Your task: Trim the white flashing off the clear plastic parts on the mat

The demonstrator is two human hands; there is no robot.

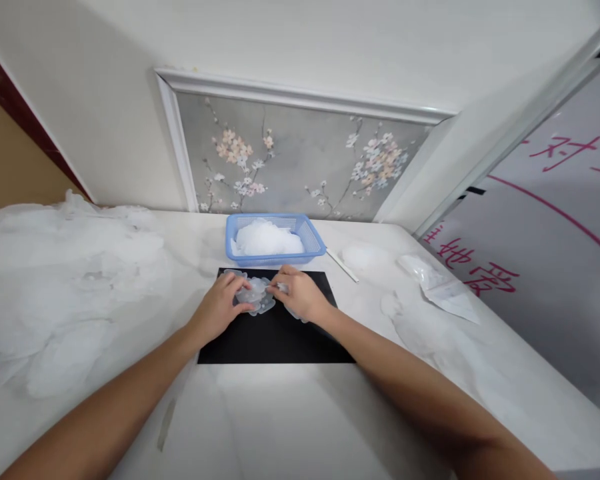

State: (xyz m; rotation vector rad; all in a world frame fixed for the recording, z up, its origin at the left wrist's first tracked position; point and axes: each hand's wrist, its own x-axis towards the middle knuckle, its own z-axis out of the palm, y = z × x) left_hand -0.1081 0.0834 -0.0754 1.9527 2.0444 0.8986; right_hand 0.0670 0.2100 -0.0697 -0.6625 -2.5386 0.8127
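While two bare hands work just below the centre of the frame, a translucent, petal-edged piece (257, 297) lies between them, over the upper part of a black mat (275, 343). The left hand (219, 305) has its thumb and fingers partly spread, holding the piece by its left side. The right hand (301, 295) has its thumb and forefinger drawn nearly together at the right edge; I cannot tell whether they grip it. Just above the mat, a blue basket (275, 259) holds a white heap (265, 239). A cloudy translucent pile (60, 287) fills the left of the frame; a clear plastic bag (440, 287) lies at right, on the pale tabletop (290, 413).
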